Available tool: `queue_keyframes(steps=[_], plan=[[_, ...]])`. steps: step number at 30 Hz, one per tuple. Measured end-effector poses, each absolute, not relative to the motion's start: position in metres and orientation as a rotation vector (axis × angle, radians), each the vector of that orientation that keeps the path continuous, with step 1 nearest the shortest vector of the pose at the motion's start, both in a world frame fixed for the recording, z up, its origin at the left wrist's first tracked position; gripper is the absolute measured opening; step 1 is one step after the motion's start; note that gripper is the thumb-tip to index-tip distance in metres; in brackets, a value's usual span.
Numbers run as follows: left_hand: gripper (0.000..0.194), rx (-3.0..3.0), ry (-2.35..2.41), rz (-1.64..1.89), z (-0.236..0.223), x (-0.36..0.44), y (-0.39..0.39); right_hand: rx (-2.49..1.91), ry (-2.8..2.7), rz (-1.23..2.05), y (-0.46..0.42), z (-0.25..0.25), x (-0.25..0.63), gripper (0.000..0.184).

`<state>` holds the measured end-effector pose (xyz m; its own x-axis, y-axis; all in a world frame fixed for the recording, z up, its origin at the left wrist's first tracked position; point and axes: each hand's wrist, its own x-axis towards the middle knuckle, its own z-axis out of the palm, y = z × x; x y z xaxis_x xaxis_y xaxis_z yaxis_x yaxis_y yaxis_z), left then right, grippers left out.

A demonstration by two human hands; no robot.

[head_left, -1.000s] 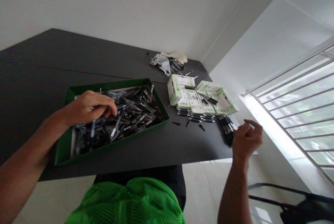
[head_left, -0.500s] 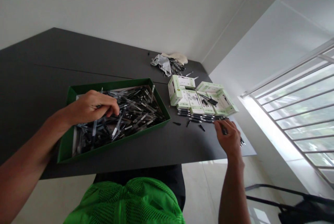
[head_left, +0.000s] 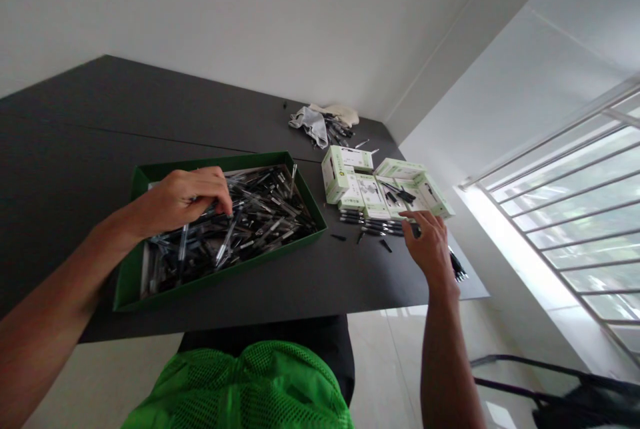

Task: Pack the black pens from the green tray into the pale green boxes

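My left hand (head_left: 193,195) is over a green box (head_left: 125,282) full of loose pens (head_left: 270,215). Its fingers are curled together around what looks like a dark pen, mostly hidden by the hand. To the right, my right hand (head_left: 427,239) lies low over the end of a row of black pens (head_left: 375,225), palm down. Its fingers are stretched forward, with thumb and index finger apart. Whether the fingertips touch the pens I cannot tell. White-and-green cartons (head_left: 370,192) stand just beyond the row, and several pens and caps lie on one of them.
Small black caps (head_left: 385,245) lie on the dark table (head_left: 280,282) in front of the row. More pens (head_left: 459,265) lie by the right edge. At the back are a grey cloth (head_left: 311,123) and another pile of pens (head_left: 339,127). A barred window (head_left: 575,215) is at right.
My right hand has shifted forward and slightly left along the pen row, and its fingers have stretched out. My left hand has moved a little to the right over the box.
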<state>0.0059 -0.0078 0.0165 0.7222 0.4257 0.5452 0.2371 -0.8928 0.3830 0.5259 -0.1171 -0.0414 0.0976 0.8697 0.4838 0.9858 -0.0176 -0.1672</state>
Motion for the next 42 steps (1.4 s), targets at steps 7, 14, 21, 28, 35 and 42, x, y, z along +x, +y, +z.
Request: queue_keyframes(steps=[7,14,21,28,35,42], plan=[[0.023,2.625,0.867,1.246,0.022,0.006,-0.011,-1.944,-1.782,-0.378,-0.098,-0.037,0.524,0.030],[0.033,2.608,0.967,1.206,0.021,0.007,-0.012,-2.128,-1.609,-0.425,-0.060,-0.039,0.548,0.037],[0.031,2.557,0.875,1.180,0.021,0.006,-0.011,-2.256,-1.687,-0.360,-0.032,-0.046,0.571,0.038],[0.027,2.549,0.837,1.172,0.021,0.005,-0.011,-2.293,-1.696,-0.329,-0.020,-0.053,0.578,0.035],[0.025,2.554,0.835,1.170,0.020,0.005,-0.010,-2.293,-1.733,-0.388,-0.016,-0.052,0.581,0.038],[0.025,2.537,0.852,1.157,0.020,0.003,-0.011,-2.327,-1.888,-0.348,-0.004,-0.050,0.586,0.042]])
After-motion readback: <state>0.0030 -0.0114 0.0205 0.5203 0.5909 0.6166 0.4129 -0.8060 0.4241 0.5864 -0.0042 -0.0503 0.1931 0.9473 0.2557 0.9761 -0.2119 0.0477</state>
